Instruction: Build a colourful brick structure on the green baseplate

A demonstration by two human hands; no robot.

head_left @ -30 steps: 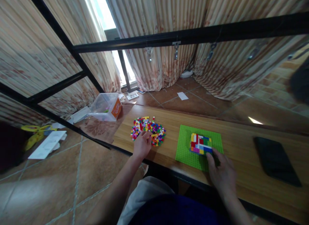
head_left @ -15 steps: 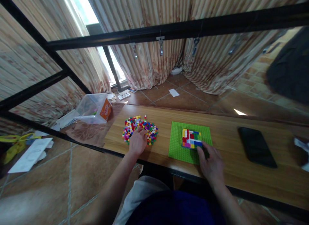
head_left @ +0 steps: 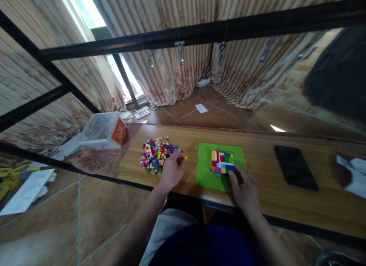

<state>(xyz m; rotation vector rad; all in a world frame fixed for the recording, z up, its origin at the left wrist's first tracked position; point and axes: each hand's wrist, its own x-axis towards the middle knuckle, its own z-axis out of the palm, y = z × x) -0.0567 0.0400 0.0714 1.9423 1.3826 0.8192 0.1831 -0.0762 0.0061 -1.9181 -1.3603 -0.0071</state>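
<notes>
A small yellow toy brick [head_left: 185, 157] is pinched in the fingertips of my left hand [head_left: 173, 170], beside the right edge of a pile of mixed toy bricks [head_left: 156, 153]. On a green baseplate [head_left: 203, 178] sits a multicoloured brick build [head_left: 220, 163], made of red, white, yellow, blue, green and purple pieces. The thumb and fingers of my right hand [head_left: 246, 188] grip the lower right corner of this build. Part of that corner is hidden by the fingers.
A black phone [head_left: 296, 167] lies on the wooden table [head_left: 265, 159], right of the baseplate. White crumpled paper [head_left: 356, 176] is at the far right. A clear plastic box [head_left: 98, 132] stands left of the table. A black metal bar [head_left: 200, 37] crosses beyond it.
My left hand has moved right from the middle of the pile to its edge, and a yellow brick now shows in its fingers. My right hand stays at the build's corner.
</notes>
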